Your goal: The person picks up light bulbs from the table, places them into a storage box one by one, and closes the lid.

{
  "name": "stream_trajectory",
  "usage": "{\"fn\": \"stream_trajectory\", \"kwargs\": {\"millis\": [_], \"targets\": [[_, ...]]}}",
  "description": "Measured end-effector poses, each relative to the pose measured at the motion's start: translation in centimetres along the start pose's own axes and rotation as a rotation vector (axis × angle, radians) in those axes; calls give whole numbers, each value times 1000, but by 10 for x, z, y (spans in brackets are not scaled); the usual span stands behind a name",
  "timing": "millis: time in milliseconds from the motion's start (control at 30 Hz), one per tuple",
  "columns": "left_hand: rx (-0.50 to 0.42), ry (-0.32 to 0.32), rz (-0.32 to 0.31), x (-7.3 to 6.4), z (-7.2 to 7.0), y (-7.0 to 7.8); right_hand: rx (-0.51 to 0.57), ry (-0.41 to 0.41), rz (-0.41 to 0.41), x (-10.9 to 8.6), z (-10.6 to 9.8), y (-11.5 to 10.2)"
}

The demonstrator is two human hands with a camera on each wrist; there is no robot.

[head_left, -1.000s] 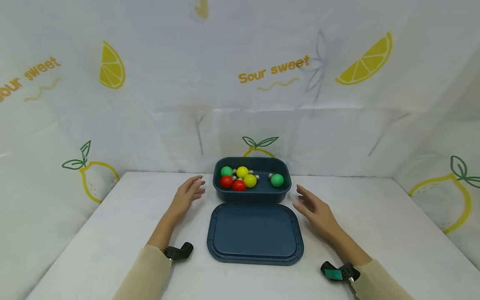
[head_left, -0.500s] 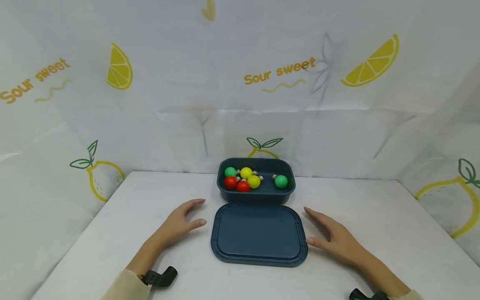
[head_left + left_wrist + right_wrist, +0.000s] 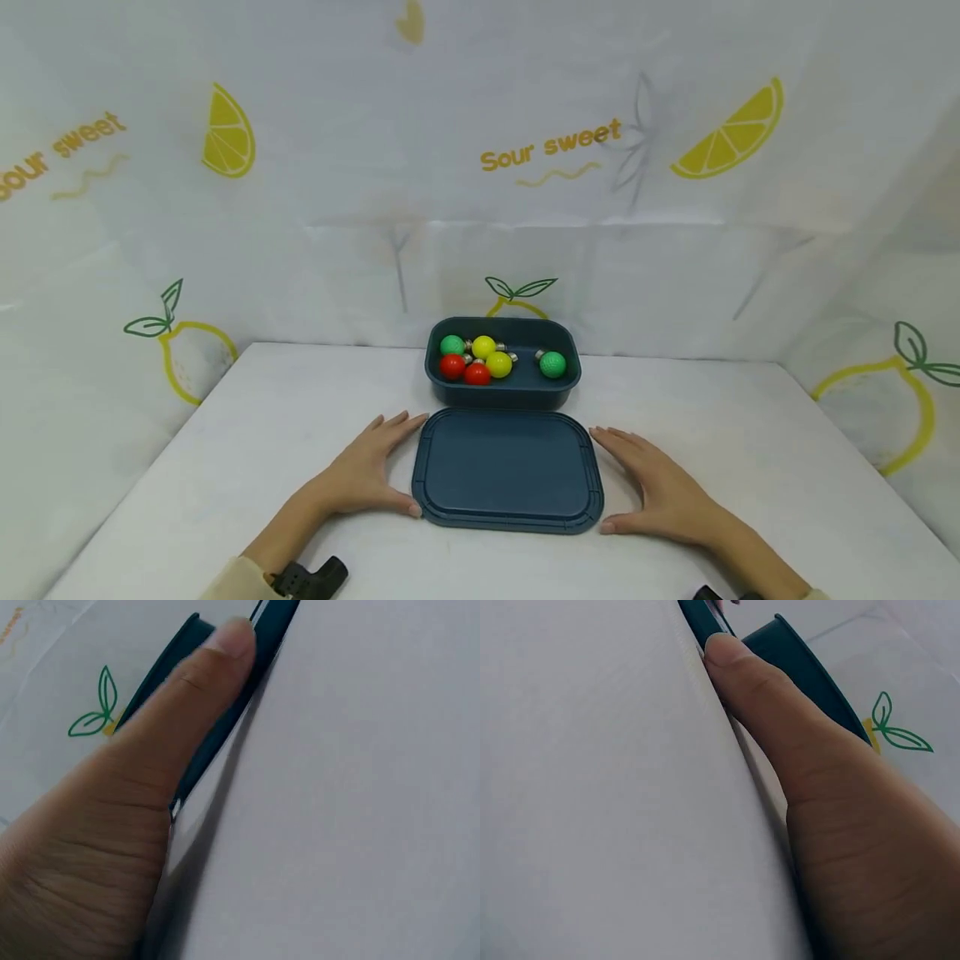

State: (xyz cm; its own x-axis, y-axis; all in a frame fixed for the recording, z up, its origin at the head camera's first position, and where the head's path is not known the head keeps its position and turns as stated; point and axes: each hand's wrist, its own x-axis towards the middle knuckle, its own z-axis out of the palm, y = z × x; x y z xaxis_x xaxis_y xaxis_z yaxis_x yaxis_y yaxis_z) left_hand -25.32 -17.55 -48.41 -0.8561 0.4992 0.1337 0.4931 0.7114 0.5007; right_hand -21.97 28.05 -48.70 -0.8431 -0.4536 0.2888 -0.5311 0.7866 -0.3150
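A dark blue rectangular lid (image 3: 508, 471) lies flat on the white table. My left hand (image 3: 363, 475) is at its left side, thumb low and fingers reaching toward the far left corner, spread apart. On the opposite side my right hand (image 3: 663, 496) mirrors it, thumb near the front right corner. Each wrist view shows a thumb, the left thumb (image 3: 202, 682) and the right thumb (image 3: 761, 686), right at the lid's edge. Directly behind the lid stands a dark blue box (image 3: 502, 396) holding small bulbs: red (image 3: 452, 366), yellow (image 3: 498, 364) and green (image 3: 552, 364), with silvery screw bases.
A white cloth backdrop (image 3: 337, 275) printed with lemons rises behind the table (image 3: 675, 396), close behind the box. Cloth also runs along the left and right sides. Black wrist cameras, such as the left one (image 3: 318, 577), sit at the bottom of the head view.
Both hands have drawn back from beside the box toward the person, then closed in on the lid's two sides. Box, bulbs and lid stay put; the head view shifts slightly.
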Motion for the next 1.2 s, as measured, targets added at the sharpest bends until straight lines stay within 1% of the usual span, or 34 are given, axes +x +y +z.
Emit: {"fn": "stream_trajectory", "kwargs": {"millis": [100, 167, 300, 367, 467, 600, 733, 800, 900, 1000, 1100, 1133, 1200], "targets": [[14, -28, 3, 1, 5, 4, -17, -6, 25, -1, 2, -3], [17, -25, 17, 2, 6, 6, -32, -14, 33, -2, 3, -5], [17, -2, 33, 3, 7, 9, -68, -16, 11, -2, 1, -6], [20, -2, 30, 4, 8, 11, -86, -16, -4, -2, -1, -6], [32, -9, 26, 6, 8, 13, -95, -22, -2, -3, -3, -5], [37, -18, 24, 8, 7, 14, -73, -4, -10, -5, -4, -3], [22, -14, 36, 6, 4, 13, -21, 53, -67, -4, -5, 0], [-6, -6, 54, 5, 3, 11, 1, 73, -83, -4, -5, 0], [-80, 7, 71, 3, 3, 10, 38, 84, -62, -4, -5, -1], [-172, 22, 82, 3, 6, 12, 132, 98, -50, -3, -3, -4], [-262, 59, 91, 4, 11, 19, 242, 125, -68, -1, -1, -8], [-293, 75, 87, 4, 13, 23, 270, 143, -78, 0, -1, -9], [-374, 108, 59, 4, 19, 33, 301, 179, -88, 1, 0, -14]]}}
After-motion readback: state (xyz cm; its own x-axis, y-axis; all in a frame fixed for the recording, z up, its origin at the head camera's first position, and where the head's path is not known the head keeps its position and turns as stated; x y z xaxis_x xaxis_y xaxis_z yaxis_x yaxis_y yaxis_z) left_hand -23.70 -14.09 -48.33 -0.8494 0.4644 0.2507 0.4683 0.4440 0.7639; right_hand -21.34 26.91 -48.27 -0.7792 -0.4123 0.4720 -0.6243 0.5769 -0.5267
